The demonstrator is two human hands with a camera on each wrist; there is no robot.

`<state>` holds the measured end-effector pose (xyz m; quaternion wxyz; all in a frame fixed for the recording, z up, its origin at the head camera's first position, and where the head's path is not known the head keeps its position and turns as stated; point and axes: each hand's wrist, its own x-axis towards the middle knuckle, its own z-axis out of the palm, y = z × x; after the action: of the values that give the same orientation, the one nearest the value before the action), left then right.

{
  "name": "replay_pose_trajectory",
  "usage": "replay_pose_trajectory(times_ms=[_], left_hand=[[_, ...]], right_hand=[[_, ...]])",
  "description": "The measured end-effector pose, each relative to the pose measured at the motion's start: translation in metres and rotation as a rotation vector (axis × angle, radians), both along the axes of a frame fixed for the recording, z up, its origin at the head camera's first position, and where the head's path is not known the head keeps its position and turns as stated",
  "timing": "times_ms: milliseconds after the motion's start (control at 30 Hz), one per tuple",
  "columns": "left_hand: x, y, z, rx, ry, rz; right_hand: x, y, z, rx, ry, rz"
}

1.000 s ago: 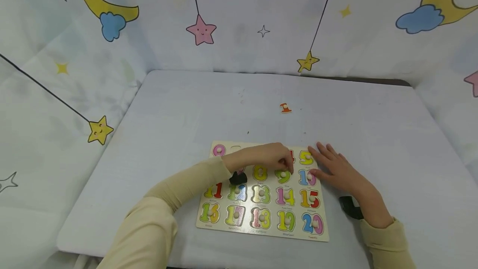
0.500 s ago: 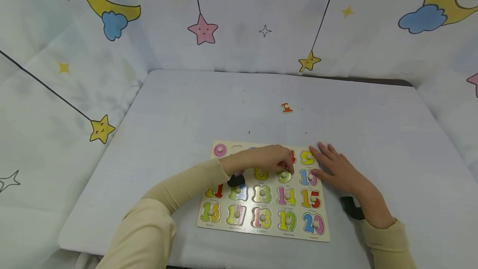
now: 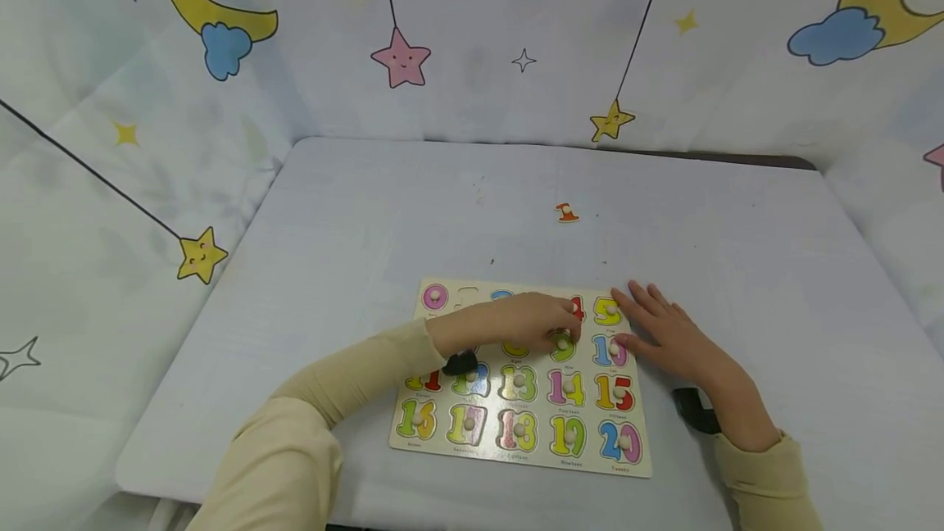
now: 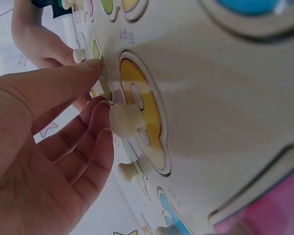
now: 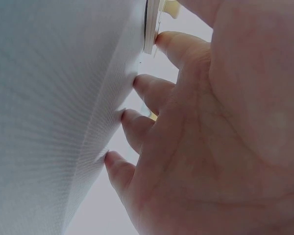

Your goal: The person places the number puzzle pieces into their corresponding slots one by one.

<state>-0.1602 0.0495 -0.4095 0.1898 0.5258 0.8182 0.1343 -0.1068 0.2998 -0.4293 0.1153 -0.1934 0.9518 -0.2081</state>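
Observation:
A wooden number puzzle board [image 3: 404, 439] with knobbed number pieces lies on the table. My left hand [image 3: 531, 322] reaches across its upper rows, fingers bent at the green 9 piece [image 3: 565, 348]. In the left wrist view, thumb [image 4: 88, 69] and fingertips stand apart at this piece's edge, beside the knob of the yellow 8 piece [image 4: 149, 115]. The 9's knob is free of the fingers. My right hand [image 3: 674, 342] spreads at the board's right edge: its index fingertip touches the board, and other fingertips rest on the table [image 5: 88, 107].
An orange 1 piece [image 3: 567, 213] lies on the table [image 3: 354, 211] beyond the board. An unfilled recess [image 3: 467, 296] shows in the top row beside the pink 0 piece [image 3: 435, 297]. A patterned cloth [image 3: 472, 97] hangs behind the table.
My left wrist and forearm have drawn slightly back to the left and toward me, uncovering more of the blue piece in the top row. The right hand stays in place.

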Motion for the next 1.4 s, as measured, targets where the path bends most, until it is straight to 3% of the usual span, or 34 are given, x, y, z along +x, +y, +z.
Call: replay_pose_trajectory(times_ms=[333,500,633,767,867,1000,1133,1233,1400], left_hand=[[-0.002,-0.002,0.003,0.023,-0.007,-0.033],[-0.007,-0.003,0.005,0.03,-0.074,0.002],[-0.019,-0.004,0.007,0.095,-0.161,0.05],[-0.04,-0.006,0.012,0.26,-0.218,0.084],[-0.059,-0.005,0.016,0.368,-0.184,0.142],[-0.085,0.002,0.02,0.402,-0.059,0.267],[-0.106,0.013,0.02,0.352,0.041,0.384],[-0.118,0.023,0.017,0.29,0.097,0.432],[-0.128,0.035,0.007,0.168,0.112,0.485]], right_hand=[[0.0,0.001,0.006,-0.001,0.005,-0.005],[-0.001,0.001,0.007,0.005,0.01,-0.008],[-0.002,0.001,0.009,0.005,0.016,-0.008],[-0.002,0.002,0.008,-0.004,0.003,-0.015],[-0.002,0.003,0.006,-0.003,-0.005,-0.018],[-0.002,0.004,0.005,-0.013,0.007,-0.016],[-0.001,0.004,0.004,-0.013,0.003,-0.02],[0.0,0.003,0.002,0.0,-0.009,-0.02],[0.001,0.0,-0.001,-0.006,-0.007,-0.018]])
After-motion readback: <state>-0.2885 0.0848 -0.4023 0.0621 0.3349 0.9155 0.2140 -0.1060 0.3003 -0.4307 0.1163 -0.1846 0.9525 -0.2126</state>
